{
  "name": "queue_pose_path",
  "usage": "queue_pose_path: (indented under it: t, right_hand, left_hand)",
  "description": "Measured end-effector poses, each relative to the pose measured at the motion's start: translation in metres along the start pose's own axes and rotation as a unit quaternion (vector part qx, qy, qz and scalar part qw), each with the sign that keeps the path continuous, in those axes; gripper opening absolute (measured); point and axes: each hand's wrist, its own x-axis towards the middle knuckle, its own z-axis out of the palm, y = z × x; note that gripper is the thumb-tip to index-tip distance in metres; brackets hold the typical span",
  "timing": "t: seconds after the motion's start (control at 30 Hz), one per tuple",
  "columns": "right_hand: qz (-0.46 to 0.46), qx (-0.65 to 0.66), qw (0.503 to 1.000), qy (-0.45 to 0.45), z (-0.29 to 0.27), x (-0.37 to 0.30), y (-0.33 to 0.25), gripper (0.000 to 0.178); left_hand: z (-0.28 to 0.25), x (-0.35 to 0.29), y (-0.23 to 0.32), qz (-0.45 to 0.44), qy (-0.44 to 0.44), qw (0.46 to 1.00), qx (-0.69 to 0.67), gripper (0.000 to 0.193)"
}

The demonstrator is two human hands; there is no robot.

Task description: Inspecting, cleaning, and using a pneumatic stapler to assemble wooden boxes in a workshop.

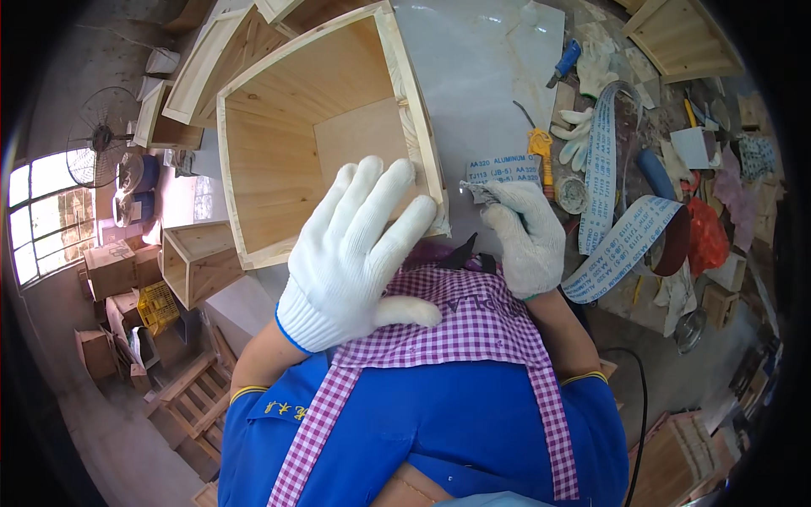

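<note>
My left hand (pixel 361 253), in a white knitted glove with a blue cuff, is open. Its fingers are spread over the near rim of an open wooden box (pixel 270 160), which lies with its hollow facing me. My right hand (pixel 528 232), gloved too, is closed in a pinch. Between thumb and fingers it grips a small, crumpled grey piece (pixel 481 194) that looks like folded sandpaper, just right of the box's edge. Behind that hand shows a grey sandpaper sheet (pixel 503 167) with blue print, partly hidden by the glove.
Long curled sandpaper strips (pixel 625 253) lie on the right of the worktable (pixel 473 68), among spare gloves (pixel 574 135), an orange-yellow handled tool (pixel 541 156) and a red plastic bag (pixel 706 237). More wooden boxes (pixel 203 262) stand at left, with a fan (pixel 101 135) near the window.
</note>
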Motion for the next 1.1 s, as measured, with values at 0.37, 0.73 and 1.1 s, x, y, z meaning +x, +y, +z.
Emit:
queue_pose_path:
  t: [0.37, 0.73, 1.1]
  right_hand:
    - [0.014, 0.023, 1.000, 0.002, 0.005, -0.003, 0.002, 0.027]
    - [0.021, 0.030, 0.997, 0.063, 0.023, -0.021, -0.010, 0.021]
    - [0.017, 0.058, 0.998, 0.002, 0.033, -0.023, -0.028, 0.027]
  left_hand:
    - [0.004, -0.014, -0.010, 0.062, 0.028, 0.998, -0.014, 0.092]
    - [-0.002, 0.018, 0.001, -0.030, 0.051, 0.998, 0.008, 0.093]
    - [0.011, 0.024, 0.012, -0.116, 0.065, 0.991, -0.020, 0.083]
